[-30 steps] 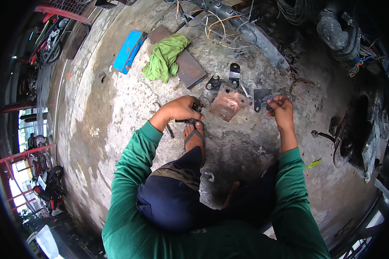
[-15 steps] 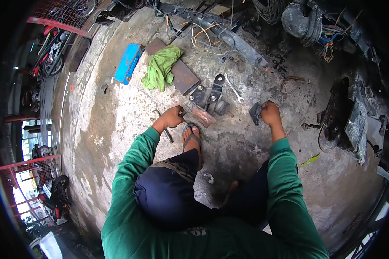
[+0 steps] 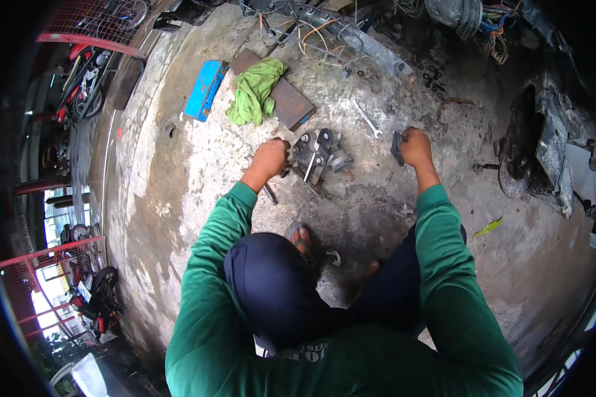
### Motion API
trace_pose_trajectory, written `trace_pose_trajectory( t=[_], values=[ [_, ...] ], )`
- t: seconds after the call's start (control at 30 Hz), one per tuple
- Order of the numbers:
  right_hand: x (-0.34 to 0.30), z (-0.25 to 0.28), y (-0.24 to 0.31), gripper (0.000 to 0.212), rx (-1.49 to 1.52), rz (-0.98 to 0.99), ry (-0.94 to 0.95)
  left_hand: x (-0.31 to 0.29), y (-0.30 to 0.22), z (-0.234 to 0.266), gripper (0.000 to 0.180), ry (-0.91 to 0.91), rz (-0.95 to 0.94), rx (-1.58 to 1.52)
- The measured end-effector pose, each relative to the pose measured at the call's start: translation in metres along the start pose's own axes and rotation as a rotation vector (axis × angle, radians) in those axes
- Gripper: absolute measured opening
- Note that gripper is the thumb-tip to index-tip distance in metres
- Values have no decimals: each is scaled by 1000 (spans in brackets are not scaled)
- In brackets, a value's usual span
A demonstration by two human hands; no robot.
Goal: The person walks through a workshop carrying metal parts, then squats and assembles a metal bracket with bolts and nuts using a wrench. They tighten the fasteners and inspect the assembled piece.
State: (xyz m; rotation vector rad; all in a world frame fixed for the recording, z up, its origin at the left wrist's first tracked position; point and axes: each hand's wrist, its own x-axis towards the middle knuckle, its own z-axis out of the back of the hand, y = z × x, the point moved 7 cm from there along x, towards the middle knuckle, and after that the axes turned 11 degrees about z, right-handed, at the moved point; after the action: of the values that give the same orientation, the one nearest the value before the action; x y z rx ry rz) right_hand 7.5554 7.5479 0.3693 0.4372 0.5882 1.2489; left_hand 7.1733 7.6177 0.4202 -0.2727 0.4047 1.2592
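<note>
My left hand [image 3: 270, 159] is closed, its fingertips by the left side of a dark metal bracket assembly [image 3: 316, 153]. What is in those fingers is hidden. The assembly lies on the concrete, with round bushings and a bright metal edge facing me. My right hand [image 3: 415, 147] grips a small dark flat piece [image 3: 397, 147], held out to the right of the assembly. Between the assembly and my right hand lies a combination wrench [image 3: 366, 118]. A dark rod-like tool [image 3: 269, 194] sticks out below my left wrist, partly covered.
Behind the assembly a green cloth [image 3: 255, 90] lies over a rusty steel block [image 3: 291, 104], beside a blue toolbox [image 3: 206, 90]. A metal frame beam [image 3: 377, 54] with loose wires runs across the back. Dark greasy metal parts [image 3: 524, 145] stand at the right.
The bracket assembly has turned and tipped nearer to me, so its rusty plate shows less. My left hand has moved forward beside it. My foot has drawn back; the right hand still grips the dark piece.
</note>
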Motion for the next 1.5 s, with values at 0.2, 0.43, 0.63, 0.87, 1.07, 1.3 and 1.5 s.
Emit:
trace_pose_trajectory(
  t=[0.2, 0.43, 0.63, 0.87, 1.07, 1.3, 1.5],
  values=[
    [-13, -27, -5, 21, 578, -263, 10, -11, -83, 87, 58, -148, -240, -267],
    [-32, -11, -1, 22, 401, -393, -75, 40, -117, 52, 55, -72, -383, -27],
    [-77, -33, -28, 11, 1081, -588, -407, 80, -121, 52, 47, -6, -441, -78],
    [-132, -96, -40, 12, 1149, -579, -570, 60, -124, 55, 61, 10, -339, -36],
    [-155, -137, -35, 17, 1257, -662, -705, 61, -116, 56, 74, 84, -413, -83],
    [-146, -165, -25, 13, 1412, -762, -639, 62, -105, 49, 69, -36, -492, -360],
    [-152, -172, -24, 17, 1546, -684, -505, 58, -92, 45, 88, -26, -282, -377]
  ],
)
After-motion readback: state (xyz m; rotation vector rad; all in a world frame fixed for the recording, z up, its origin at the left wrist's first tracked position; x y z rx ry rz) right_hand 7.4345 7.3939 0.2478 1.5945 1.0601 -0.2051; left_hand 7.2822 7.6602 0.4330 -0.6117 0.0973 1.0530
